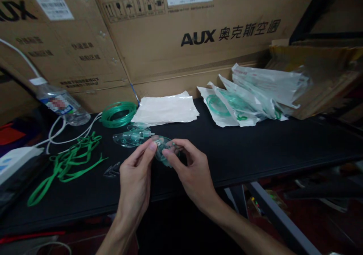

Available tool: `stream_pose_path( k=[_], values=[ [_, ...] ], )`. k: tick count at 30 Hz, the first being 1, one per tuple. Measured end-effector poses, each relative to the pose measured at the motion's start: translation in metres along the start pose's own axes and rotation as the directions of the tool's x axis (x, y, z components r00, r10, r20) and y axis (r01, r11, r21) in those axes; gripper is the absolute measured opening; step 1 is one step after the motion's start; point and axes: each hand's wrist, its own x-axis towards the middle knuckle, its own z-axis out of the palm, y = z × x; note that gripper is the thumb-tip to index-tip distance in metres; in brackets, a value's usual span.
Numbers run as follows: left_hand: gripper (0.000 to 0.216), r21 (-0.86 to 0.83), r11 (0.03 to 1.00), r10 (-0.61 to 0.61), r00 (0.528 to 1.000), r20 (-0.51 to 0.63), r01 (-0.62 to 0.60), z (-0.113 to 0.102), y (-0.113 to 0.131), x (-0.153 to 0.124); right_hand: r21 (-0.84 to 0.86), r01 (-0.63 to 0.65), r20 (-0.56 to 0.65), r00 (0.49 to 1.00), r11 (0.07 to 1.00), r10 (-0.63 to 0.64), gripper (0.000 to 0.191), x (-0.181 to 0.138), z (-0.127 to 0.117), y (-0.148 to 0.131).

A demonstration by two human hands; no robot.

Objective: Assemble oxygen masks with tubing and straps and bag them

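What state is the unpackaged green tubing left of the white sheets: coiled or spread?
Coiled: the green tubing lies in stacked loops on the black tabletop.

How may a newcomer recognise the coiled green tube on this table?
On the black table, find the white stack before the big cardboard box. Just left lies the coiled green tube, an unbagged round ring, unlike the tangled green straps.

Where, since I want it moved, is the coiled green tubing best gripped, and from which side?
I'd come from above and pinch the near edge of the coiled green tubing, thumb in its open middle: it lies flat in stacked turns, with cardboard behind and white sheets at right.
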Motion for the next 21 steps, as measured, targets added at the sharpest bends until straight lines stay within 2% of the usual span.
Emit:
stream_pose_path(
  k=[3, 6, 10, 14, 17, 21],
  values=[
    [0.025, 0.008, 1.000, -0.004, 1.000, 0.003, 0.004, 0.0005, 0.0006, -0.0005, 0.106, -0.067, 0.057, 0.996, 0.992, 0.061, 0.010, 0.0007, -0.0022, -0.0028],
    [0.025, 0.019, 1.000, 0.005, 1.000, 0.000, -0.005, 0.0017, 0.0006, -0.0011, 0.156, -0.070, 0.088, 0.994, 0.985, 0.057, 0.009, 0.0020, -0.0042, -0.0049],
    [0.017, 0.052, 0.998, 0.033, 0.999, 0.016, -0.034, 0.0011, -0.0010, -0.0021, 0.173, -0.049, 0.049, 0.998, 0.984, 0.041, 0.008, 0.0029, -0.0044, -0.0054],
    [0.013, 0.082, 0.995, 0.046, 0.996, 0.072, -0.052, 0.0004, -0.0010, -0.0030, 0.116, 0.041, -0.054, 0.998, 0.992, -0.035, 0.009, 0.0011, -0.0029, -0.0053],
    [0.013, 0.087, 0.995, 0.041, 0.997, 0.060, -0.046, 0.0014, 0.0009, -0.0038, 0.020, 0.144, -0.120, 0.983, 0.989, -0.141, 0.013, -0.0020, -0.0012, -0.0058],
    [0.013, 0.101, 0.994, 0.035, 0.999, 0.030, -0.038, 0.0016, 0.0010, -0.0041, -0.086, 0.223, -0.139, 0.962, 0.971, -0.233, 0.017, -0.0052, -0.0004, -0.0055]
  ],
)
